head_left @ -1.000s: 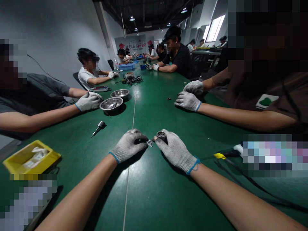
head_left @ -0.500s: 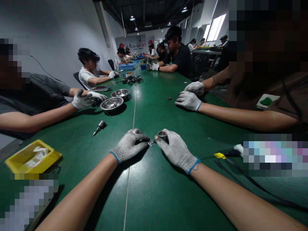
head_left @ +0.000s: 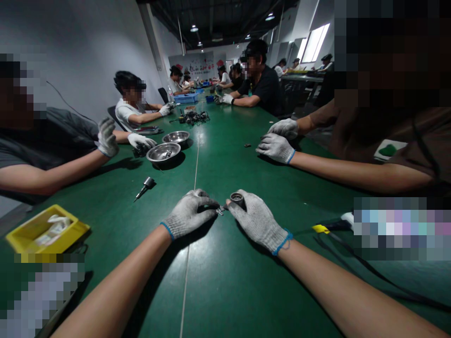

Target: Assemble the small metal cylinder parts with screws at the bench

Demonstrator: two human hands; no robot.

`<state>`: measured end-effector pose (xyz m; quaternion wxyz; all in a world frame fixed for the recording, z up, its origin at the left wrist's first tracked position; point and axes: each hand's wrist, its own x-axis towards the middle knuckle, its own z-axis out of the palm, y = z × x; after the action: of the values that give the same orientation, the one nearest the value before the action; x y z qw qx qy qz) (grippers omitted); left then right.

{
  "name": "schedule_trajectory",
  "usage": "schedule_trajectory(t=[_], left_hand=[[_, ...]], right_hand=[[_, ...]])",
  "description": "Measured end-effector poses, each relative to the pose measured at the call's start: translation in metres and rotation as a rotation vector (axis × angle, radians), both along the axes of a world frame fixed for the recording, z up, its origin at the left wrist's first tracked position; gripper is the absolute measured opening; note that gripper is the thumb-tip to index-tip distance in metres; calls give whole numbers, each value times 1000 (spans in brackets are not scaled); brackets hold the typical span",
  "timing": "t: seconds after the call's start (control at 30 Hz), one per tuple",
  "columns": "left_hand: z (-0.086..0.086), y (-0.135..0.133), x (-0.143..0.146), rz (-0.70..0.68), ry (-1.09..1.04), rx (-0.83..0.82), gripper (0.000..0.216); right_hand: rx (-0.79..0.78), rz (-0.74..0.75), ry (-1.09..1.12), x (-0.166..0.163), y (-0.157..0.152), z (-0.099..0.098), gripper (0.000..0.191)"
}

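My right hand, in a grey-white knit glove with a blue cuff, is wrapped around a short, dark metal cylinder. The cylinder stands upright, its round open top facing up; what lies inside is too dark to make out. My left hand, gloved the same way, rests on the green table with thumb and forefinger apart. Its fingertips reach the edge of a small cluster of shiny metal rings or nuts, which lies between my two hands. The tip of my right thumb is close to this cluster.
Left of my hands lie a metal tool with a thin shaft and a yellow bin. Two steel bowls stand farther off. A black cable runs along the right. Co-workers' gloved hands are at both sides.
My hands and the metal cylinder have stayed practically still. At the left, a co-worker's gloved hand has lifted away from their other hand beside the bowls.
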<state>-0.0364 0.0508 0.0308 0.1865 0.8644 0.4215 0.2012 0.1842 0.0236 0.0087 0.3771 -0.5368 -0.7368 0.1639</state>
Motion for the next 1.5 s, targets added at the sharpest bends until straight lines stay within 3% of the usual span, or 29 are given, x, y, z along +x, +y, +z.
schedule_trajectory(t=[0.23, 0.73, 1.5], left_hand=[[-1, 0, 1, 54, 13, -11, 19], [-5, 1, 0, 54, -45, 1, 16], [-6, 2, 1, 45, -64, -16, 14]], right_hand=[[-9, -6, 66, 2, -1, 1, 28], [-18, 156, 41, 2, -4, 5, 28], [1, 90, 49, 3, -4, 5, 27]])
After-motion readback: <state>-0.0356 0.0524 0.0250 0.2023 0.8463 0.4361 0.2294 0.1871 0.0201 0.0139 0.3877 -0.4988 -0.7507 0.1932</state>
